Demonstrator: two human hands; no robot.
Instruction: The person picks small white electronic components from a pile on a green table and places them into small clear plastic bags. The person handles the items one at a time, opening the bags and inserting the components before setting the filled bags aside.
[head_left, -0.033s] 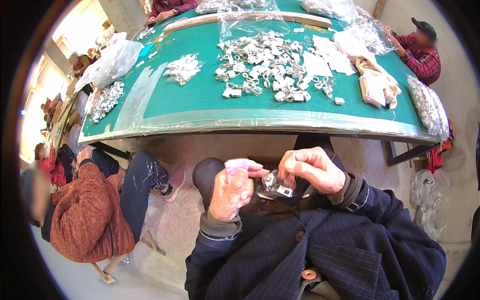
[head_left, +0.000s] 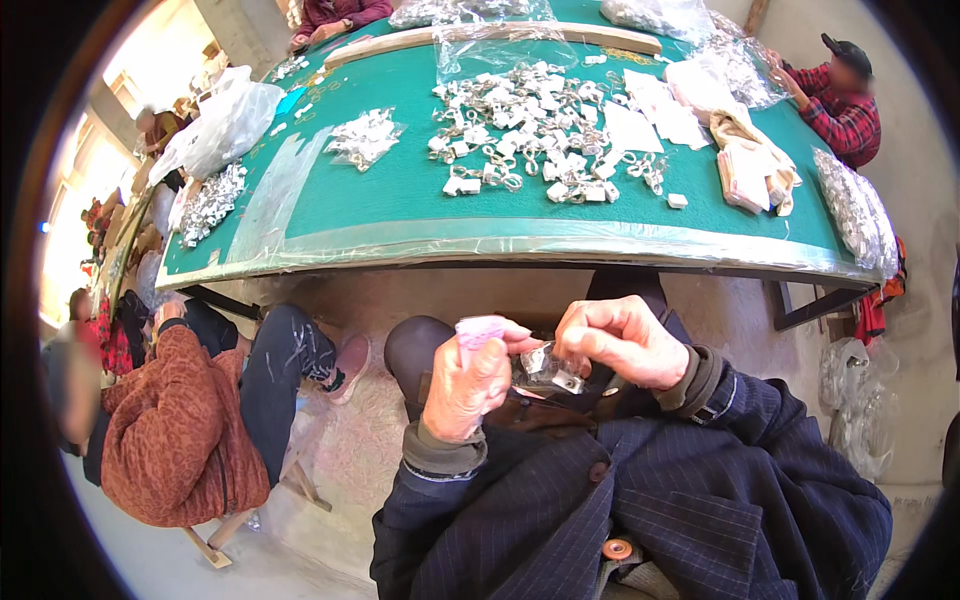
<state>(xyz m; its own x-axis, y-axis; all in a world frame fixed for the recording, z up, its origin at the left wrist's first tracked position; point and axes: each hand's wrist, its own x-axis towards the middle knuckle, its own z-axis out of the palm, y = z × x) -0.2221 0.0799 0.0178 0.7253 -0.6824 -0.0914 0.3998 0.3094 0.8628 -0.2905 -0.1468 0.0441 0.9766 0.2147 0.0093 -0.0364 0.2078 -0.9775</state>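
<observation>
Over my lap, a small clear plastic bag (head_left: 548,368) with white and shiny metal pieces hangs between my hands. My left hand (head_left: 465,390) is closed, its fingertips at the bag's left edge. A pink piece (head_left: 480,330), cloth or paper, I cannot tell which, lies against its fingers. My right hand (head_left: 632,345) pinches the bag's right side with thumb and forefinger; the exact grip is partly hidden. Beyond them, on the green table (head_left: 400,215), lies a loose pile of white blocks with metal clips (head_left: 530,125).
A clear bag of pieces (head_left: 365,138) lies left of the pile. Folded cloths (head_left: 750,165) and a full bag (head_left: 855,210) are on the right. A wooden strip (head_left: 490,38) crosses the far side. A person in a rust jacket (head_left: 185,430) sits at my left; another in plaid (head_left: 835,110) sits far right.
My left hand has shifted slightly right and the pink piece stands a little more upright. The bag's contents have tilted slightly; both hands keep their hold.
</observation>
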